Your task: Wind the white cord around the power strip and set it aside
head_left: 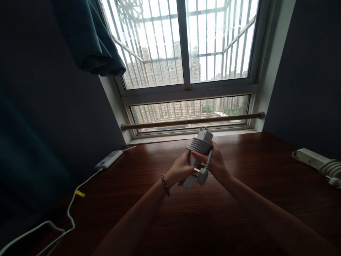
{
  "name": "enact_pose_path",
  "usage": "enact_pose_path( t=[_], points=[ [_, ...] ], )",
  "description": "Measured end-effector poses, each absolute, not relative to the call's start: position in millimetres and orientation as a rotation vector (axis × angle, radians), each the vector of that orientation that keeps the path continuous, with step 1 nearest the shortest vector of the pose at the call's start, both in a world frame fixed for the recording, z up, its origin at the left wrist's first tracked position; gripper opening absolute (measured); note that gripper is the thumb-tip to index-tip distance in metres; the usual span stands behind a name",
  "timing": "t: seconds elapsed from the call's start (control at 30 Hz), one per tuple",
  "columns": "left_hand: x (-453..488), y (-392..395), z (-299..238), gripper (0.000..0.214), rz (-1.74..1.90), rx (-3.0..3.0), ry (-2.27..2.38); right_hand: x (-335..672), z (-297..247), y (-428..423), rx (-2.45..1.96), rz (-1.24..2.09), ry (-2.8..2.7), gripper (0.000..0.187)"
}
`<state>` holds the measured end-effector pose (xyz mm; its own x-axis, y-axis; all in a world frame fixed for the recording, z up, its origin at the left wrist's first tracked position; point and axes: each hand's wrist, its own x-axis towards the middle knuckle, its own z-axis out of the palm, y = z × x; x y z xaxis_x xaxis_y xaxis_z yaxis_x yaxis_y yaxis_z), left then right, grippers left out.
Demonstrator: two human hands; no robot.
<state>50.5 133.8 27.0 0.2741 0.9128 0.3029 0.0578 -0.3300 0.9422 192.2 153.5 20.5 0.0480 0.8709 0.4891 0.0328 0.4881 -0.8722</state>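
Observation:
A white power strip (205,135) is held up over the brown table, tilted, with its own cord (200,146) wound several times round its middle. My left hand (183,166), a beaded bracelet on its wrist, grips the strip from the left below the coils. From the right, my right hand (216,161) is closed round the strip and the wound cord, its thumb across the front. The plug (203,176) hangs from the cord's end just below the fingers, its prongs pointing left. Some of the fingers are hidden behind the strip.
On the table (253,199), a white power bank (109,159) lies at the left with a white cable (69,209) running toward the lower left. Another power strip (310,159) with coiled cord lies at the right. Behind stands a barred window (186,88) with a rail (191,121).

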Motion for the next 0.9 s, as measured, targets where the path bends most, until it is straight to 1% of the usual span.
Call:
enact_pose_path(
  t=[0.13, 0.2, 0.3, 0.47, 0.73, 0.9],
  points=[
    [54.8, 128.4, 38.2, 0.034, 1.12, 1.929, 0.901, 187.4, 24.1, 142.4, -0.926, 0.672, -1.417, 0.064],
    [55.6, 127.2, 40.1, 0.029, 1.12, 1.999, 0.931, 184.9, 24.6, 137.3, -0.942, 0.66, -1.425, 0.066],
    [54.0, 126.5, 37.9, 0.032, 1.147, 2.051, 1.026, 182.7, 25.0, 133.4, -0.934, 0.697, -1.429, 0.064],
    [50.5, 125.5, 33.3, 0.05, 1.134, 2.042, 1.223, 183.3, 25.9, 134.4, -0.957, 0.702, -1.441, 0.06],
    [46.7, 126.0, 36.9, 0.043, 1.078, 2.098, 1.29, 187.5, 28.7, 136.2, -0.994, 0.57, -1.526, 0.059],
    [43.8, 125.9, 37.3, 0.043, 1.051, 2.117, 1.314, 192.0, 30.5, 140.4, -1.038, 0.517, -1.565, 0.051]
  ],
)
